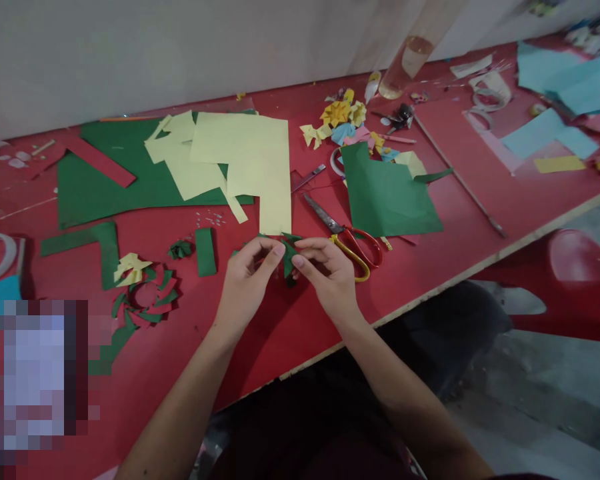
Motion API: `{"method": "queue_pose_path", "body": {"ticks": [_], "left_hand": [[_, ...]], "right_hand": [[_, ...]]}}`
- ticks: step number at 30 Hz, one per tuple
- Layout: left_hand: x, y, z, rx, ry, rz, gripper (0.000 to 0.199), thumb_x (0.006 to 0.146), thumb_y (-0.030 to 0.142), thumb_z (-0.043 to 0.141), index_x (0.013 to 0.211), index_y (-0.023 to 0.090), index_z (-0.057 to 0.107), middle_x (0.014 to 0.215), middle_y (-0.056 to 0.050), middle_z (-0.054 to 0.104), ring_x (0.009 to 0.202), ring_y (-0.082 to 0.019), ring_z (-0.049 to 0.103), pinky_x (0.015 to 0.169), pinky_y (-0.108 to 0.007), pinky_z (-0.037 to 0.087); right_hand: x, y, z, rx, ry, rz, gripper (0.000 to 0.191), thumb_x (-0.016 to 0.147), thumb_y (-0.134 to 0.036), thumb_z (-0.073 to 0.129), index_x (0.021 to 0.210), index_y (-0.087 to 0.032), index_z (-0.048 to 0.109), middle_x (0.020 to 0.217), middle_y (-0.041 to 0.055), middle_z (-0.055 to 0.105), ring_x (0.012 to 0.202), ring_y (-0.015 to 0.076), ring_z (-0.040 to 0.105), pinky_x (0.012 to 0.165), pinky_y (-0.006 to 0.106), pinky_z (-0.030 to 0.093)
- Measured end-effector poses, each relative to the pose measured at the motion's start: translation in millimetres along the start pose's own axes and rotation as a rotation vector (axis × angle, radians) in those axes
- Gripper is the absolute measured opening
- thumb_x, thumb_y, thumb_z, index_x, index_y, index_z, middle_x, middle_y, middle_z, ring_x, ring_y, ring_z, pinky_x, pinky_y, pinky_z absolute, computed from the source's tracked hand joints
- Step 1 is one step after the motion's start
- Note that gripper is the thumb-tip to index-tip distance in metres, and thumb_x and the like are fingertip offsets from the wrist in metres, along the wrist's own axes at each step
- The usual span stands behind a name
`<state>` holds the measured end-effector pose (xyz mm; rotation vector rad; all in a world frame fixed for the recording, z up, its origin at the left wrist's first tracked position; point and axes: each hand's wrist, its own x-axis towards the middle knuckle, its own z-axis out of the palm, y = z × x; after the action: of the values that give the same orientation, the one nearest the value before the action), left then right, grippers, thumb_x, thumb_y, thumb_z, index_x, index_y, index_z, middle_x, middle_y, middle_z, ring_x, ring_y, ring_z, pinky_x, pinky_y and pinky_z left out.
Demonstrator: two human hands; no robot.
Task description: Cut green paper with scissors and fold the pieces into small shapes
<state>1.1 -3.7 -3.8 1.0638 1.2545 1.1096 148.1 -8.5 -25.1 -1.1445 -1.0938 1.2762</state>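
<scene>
Between my two hands is a small piece of folded green paper, its points sticking up and down. My left hand pinches its left side with thumb and forefinger. On the other side, the thumb and fingers of my right hand are closed on it, hiding part of it. Just right of that hand lie scissors with red and yellow handles, blades toward the upper left. Cut cream paper reaches down close to my fingers. Left of my left hand are a green strip and a small green folded rosette.
A red and green folded paper ring lies at the left. Large green sheets and another green piece flank the cream paper. Behind stand a bottle and folded paper flowers. A thin rod lies at right; a red chair stands beyond the edge.
</scene>
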Motion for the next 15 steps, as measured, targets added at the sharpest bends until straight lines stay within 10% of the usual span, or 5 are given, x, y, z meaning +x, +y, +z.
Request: {"method": "queue_pose_path", "body": {"ticks": [15], "left_hand": [[0.4, -0.4, -4.6, 0.154, -0.095, 0.186, 0.02, 0.095, 0.017, 0.057, 0.109, 0.024, 0.068, 0.102, -0.003, 0.07, 0.095, -0.016, 0.066, 0.084, -0.026, 0.053]], "right_hand": [[3.5, 10.0, -3.1, 0.085, 0.051, -0.047, 0.007, 0.089, -0.031, 0.073, 0.094, -0.026, 0.072, 0.078, -0.002, 0.07, 0.065, 0.0139, 0.066, 0.063, 0.029, 0.06]]}}
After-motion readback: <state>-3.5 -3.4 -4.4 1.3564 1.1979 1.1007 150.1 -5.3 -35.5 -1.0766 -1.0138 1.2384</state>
